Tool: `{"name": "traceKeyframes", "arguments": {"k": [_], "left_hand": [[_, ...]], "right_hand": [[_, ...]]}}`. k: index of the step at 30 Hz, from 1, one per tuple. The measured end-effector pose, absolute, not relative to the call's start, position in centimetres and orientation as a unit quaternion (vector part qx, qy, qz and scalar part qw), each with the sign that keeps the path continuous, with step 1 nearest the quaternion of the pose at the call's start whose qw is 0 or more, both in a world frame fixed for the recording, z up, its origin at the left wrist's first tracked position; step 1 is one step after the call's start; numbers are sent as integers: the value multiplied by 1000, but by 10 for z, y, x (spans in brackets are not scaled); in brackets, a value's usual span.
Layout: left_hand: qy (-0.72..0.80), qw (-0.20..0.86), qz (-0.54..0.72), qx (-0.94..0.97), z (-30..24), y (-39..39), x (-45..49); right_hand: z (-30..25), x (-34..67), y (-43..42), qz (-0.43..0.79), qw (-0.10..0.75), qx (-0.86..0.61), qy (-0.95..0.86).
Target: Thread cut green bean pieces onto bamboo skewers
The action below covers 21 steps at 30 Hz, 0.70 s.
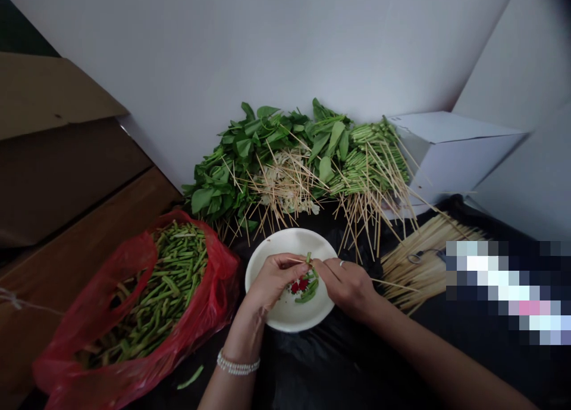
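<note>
My left hand (273,277) and my right hand (345,283) meet over a white plate (282,315). Left fingers pinch a short green bean piece (307,257) at the tip of a thin bamboo skewer (383,284), which my right hand grips and which runs out to the right. Several cut bean pieces (308,291) lie on the plate over a red flower print. A beaded bracelet (238,365) circles my left wrist, and a ring is on a right finger.
A red plastic bag (214,300) of green bean pieces (165,291) sits at left. Behind the plate lie skewered leafy greens (241,154), skewered beans (375,157) and loose skewers (417,261). White box (450,148) at right, cardboard (49,136) at left.
</note>
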<state>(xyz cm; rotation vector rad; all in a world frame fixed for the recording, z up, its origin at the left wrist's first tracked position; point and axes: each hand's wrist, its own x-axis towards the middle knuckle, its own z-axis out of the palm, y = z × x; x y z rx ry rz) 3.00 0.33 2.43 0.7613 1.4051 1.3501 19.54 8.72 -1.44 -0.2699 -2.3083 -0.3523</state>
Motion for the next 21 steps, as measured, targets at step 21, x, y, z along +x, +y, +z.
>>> {"name": "traceKeyframes", "arguments": {"k": [21], "left_hand": [[805, 143, 95, 568, 17, -6, 23]], "right_hand": [[-18, 194, 95, -137, 392, -124, -901]]}}
